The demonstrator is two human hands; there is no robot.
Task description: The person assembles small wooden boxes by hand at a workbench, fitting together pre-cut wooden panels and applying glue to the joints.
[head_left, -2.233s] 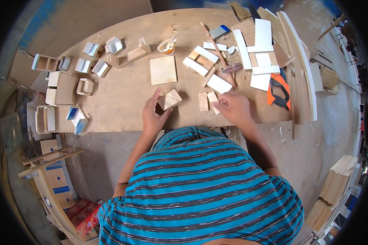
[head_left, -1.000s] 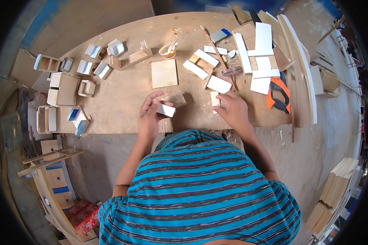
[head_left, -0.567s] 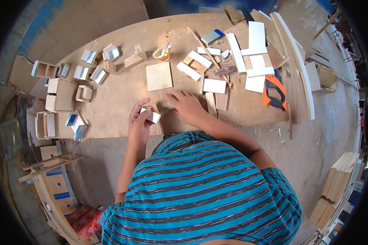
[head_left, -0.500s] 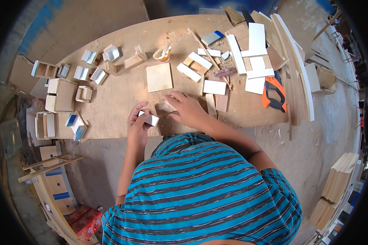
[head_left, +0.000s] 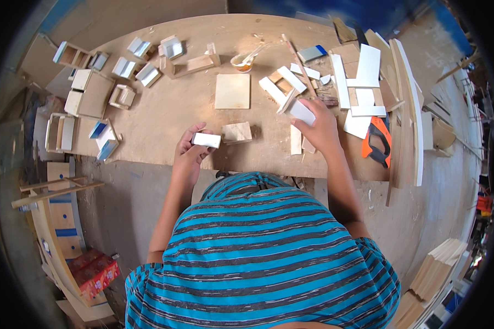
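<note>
Wooden offcuts and small white-faced pieces cover a plywood bench [head_left: 175, 109], seen from above the head of a person in a blue striped shirt [head_left: 263, 257]. The left hand [head_left: 191, 149] is closed around a small white block [head_left: 206, 140], pinched between thumb and fingers, held just above the near edge of the bench. Just to its right a short bare-wood block [head_left: 237, 132] lies on the bench, close to the white block but apart from it. The right hand [head_left: 319, 129] reaches further right and grips a white rectangular piece [head_left: 302, 112] at its far fingertips, among other white strips [head_left: 362, 82]. Far of the hands, at the middle of the bench, lies a square plywood tile [head_left: 232, 91], with a small glue cup [head_left: 243, 62] beyond it. An orange-handled saw [head_left: 376, 141] rests at the right, near long boards. Small open box frames [head_left: 112, 82] sit in a cluster at the far left.
</note>
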